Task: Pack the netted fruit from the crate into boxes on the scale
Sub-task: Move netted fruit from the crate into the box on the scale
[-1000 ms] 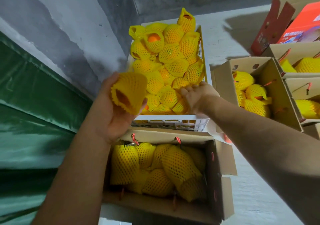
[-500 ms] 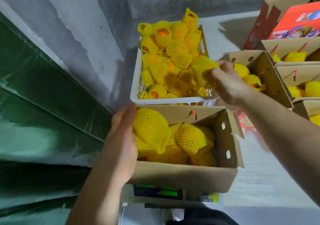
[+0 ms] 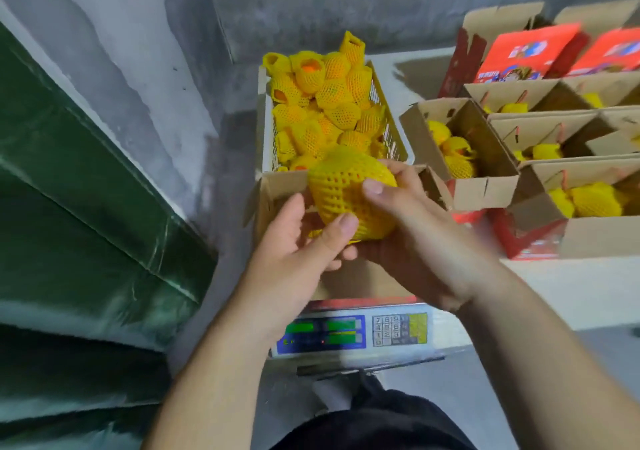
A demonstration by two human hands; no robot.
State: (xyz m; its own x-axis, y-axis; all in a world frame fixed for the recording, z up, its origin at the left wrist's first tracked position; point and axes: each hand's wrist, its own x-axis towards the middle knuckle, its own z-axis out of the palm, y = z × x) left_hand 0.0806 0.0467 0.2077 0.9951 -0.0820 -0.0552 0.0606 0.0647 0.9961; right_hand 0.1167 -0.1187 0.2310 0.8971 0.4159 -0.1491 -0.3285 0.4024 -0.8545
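since half a second ago, brought together over the cardboard box (image 3: 360,283) on the scale (image 3: 353,335): left hand (image 3: 298,241) and right hand (image 3: 412,235), both curled around one netted fruit (image 3: 346,193), thumbs pressed on its mesh. held just above the box, near the white crate (image 3: 265,127) heaped with more yellow-netted fruit.

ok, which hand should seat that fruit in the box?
Right hand, probably: it cups the netted fruit from beneath over the box on the scale. Left hand only pinches its near side.
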